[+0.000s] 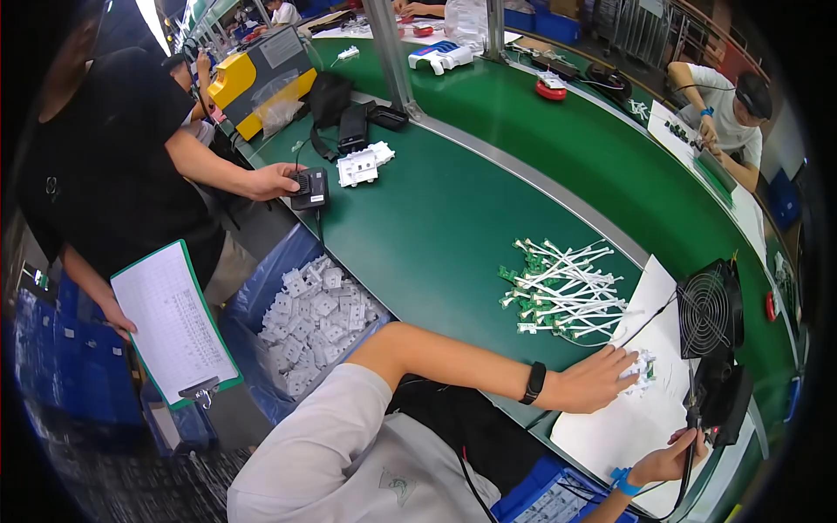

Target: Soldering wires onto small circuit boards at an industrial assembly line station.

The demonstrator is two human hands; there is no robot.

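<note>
My left hand (pixel 595 382), with a black band at its wrist, reaches over the white sheet (pixel 593 444) at the right. Its fingers bend down onto a small white plastic part with a bit of green board (pixel 643 373), holding it against the sheet. Lower right, my right hand (pixel 670 459), a blue band on its wrist, is closed around a slim black soldering iron (pixel 693 411) whose cable hangs down. The iron points away from me, beside a black stand-like block (pixel 725 403). Left of the sheet lies a pile of small green circuit boards with white wires (pixel 571 292).
A black fan (pixel 711 309) stands at the sheet's far edge. White plastic parts (pixel 318 322) fill a blue-lined bin at my left. There a person in black (pixel 113 157) holds a clipboard (pixel 179 322) and touches a black box (pixel 309 189). A metal post (pixel 390 61) rises behind the table.
</note>
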